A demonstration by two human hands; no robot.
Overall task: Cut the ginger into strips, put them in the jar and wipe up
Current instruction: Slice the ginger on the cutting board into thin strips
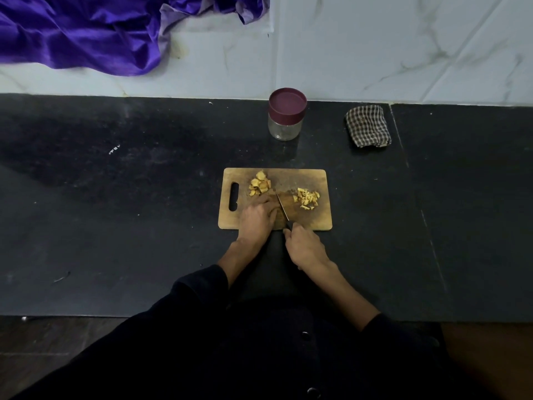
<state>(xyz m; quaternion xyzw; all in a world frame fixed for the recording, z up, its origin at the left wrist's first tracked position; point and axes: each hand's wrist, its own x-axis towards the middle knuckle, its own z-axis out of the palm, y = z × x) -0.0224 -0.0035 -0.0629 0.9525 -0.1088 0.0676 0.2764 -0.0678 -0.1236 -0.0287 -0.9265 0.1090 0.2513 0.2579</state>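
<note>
A wooden cutting board lies on the black counter. Ginger slices are piled at its upper left. Cut ginger strips lie at its right. My left hand rests curled on the board, fingertips down on something hidden beneath them. My right hand grips the black handle of a small knife. Its blade runs along the left hand's fingers, tip pointing away. A glass jar with a maroon lid on stands behind the board. The checked cloth lies folded at the back right.
The black counter stretches wide to both sides; a seam crosses it at the right. A purple satin cloth is draped over the white marbled wall at the back left. The counter's front edge is near my body.
</note>
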